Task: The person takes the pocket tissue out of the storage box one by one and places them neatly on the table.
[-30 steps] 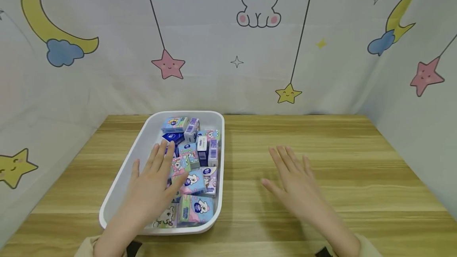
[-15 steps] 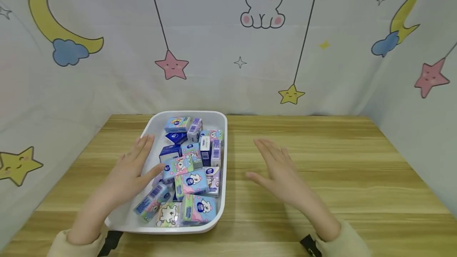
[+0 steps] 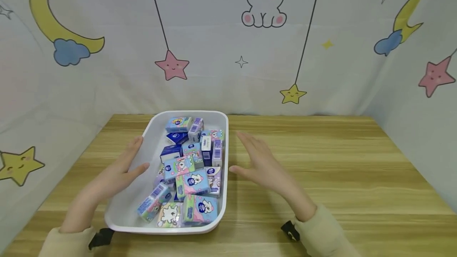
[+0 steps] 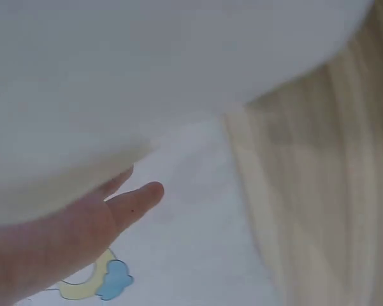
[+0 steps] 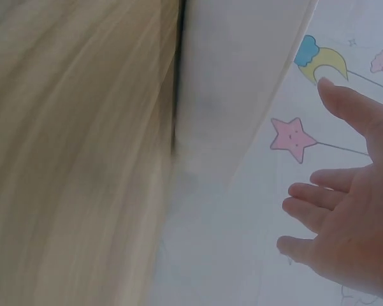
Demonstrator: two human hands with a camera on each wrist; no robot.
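I see the tray [image 3: 123, 213] of packets [image 3: 194, 181] on the wood table [image 3: 321, 162]. My left hand [image 3: 119, 169] lies spread at its left rim, my right hand [image 3: 258, 162] spread just right of it. A cartoon curtain [image 3: 228, 43] stands behind. Both wrist views are blurred.
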